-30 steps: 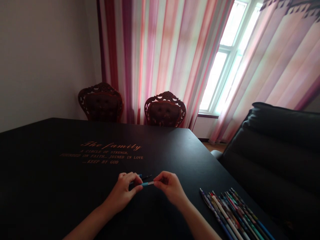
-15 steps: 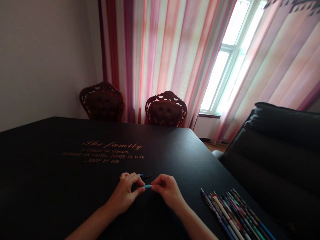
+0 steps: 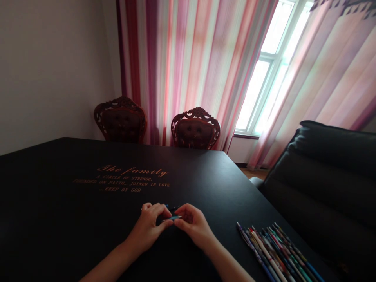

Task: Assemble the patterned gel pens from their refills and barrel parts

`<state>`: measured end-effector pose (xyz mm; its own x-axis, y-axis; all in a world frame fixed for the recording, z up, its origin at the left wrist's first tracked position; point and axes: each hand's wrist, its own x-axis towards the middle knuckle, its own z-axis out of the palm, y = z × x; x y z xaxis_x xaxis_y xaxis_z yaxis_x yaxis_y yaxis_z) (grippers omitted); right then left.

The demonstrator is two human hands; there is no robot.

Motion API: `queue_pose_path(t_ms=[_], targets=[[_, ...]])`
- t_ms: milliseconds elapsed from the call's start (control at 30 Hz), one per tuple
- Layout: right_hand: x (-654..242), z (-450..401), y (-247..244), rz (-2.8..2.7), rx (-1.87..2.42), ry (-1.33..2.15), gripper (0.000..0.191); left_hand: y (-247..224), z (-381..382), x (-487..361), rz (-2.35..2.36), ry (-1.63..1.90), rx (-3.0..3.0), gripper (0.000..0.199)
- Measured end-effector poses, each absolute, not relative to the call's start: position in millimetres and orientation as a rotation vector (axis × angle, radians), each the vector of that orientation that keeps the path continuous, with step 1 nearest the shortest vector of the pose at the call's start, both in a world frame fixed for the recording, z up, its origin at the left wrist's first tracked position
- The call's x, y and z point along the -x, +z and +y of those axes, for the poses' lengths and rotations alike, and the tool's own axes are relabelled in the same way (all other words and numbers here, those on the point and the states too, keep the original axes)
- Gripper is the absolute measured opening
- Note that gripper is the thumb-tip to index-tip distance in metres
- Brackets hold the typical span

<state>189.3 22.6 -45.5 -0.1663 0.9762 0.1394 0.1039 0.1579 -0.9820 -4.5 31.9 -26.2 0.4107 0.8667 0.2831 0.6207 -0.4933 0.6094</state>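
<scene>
While the forearms reach in over the near edge of the counter, the left hand has its thumb and forefinger nearly closed on a slim light-blue pen piece. The right hand meets it from the other side, thumb and fingers curled in a small loop and pinching the same piece, its pale pointed end showing inside the loop. Just beyond the fingers, towards the far edge, lie a blue-ended pen part, mostly hidden, and a dark slender part. Near the right edge, a row of pens lies side by side. Gold lettering marks the counter, and two carved chairs stand past its far edge.
</scene>
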Motion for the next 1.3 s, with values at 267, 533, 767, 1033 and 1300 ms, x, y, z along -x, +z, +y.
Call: queue_pose_path(t_ms=[267,533,767,1033,1300], targets=[[-230.0,47.9,-49.5,-1.385,1.168,0.985,0.016,-20.7,45.8,26.6,1.542,0.805,-2.472,0.006],[-251.6,55.5,-47.5,-1.421,1.21,0.905,0.013,-23.1,48.6,28.3,1.505,0.715,-2.497,0.006],[-252.7,56.2,-47.6,-1.436,1.221,0.901,0.016,-18.8,49.3,27.8,1.521,0.794,-2.418,0.004],[-249.4,54.4,-45.9,-1.419,1.197,0.944,0.018,-19.1,46.8,25.7,1.491,0.8,-2.392,0.003],[-233.2,45.2,-41.2,-1.429,1.158,1.07,0.018,-15.5,42.7,23.0,1.451,0.83,-2.409,0.003]])
